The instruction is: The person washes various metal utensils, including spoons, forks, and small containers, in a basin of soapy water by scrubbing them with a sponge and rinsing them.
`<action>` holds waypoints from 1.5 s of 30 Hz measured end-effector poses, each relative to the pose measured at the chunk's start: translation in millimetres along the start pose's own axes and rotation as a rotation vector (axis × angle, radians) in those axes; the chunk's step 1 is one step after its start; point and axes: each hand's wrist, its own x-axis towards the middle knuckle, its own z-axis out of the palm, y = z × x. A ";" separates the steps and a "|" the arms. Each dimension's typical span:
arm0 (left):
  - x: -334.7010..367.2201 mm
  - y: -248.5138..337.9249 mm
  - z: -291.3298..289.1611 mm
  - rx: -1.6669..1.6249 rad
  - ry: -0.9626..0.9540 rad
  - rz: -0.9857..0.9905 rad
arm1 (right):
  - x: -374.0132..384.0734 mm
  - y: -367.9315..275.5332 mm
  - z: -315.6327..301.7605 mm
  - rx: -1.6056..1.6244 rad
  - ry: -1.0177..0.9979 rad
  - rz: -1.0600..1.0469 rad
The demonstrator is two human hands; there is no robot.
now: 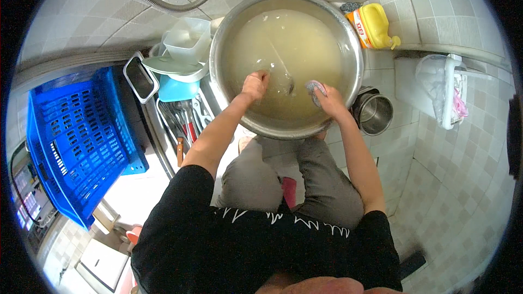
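In the round silver metal basin [289,132], I'm seeing a thin pale handle [280,57] slanting between left hand [254,85], grip unclear, and right hand [331,102], clutching a grey scrubber [314,87].

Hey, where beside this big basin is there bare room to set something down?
Right of the basin, bare floor tiles show between the yellow jug and the steel pot; more lie between that pot and the right-hand wall. The left side is crowded: plastic containers, cutlery and a blue crate sit close together.
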 end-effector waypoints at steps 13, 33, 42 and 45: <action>-10.7 -13.2 -14.0 -0.966 -0.163 -0.230 | 68.0 13.8 28.4 -0.427 0.268 -0.058; -18.8 -9.1 1.3 -0.040 0.134 0.003 | 92.3 56.8 56.2 -0.930 -0.153 -0.214; -25.3 26.3 -15.2 0.324 -0.007 0.080 | 59.7 38.6 71.2 -0.713 0.146 -0.203; -10.1 35.3 -9.7 0.371 -0.057 0.269 | 70.3 49.8 58.7 -0.654 0.038 -0.132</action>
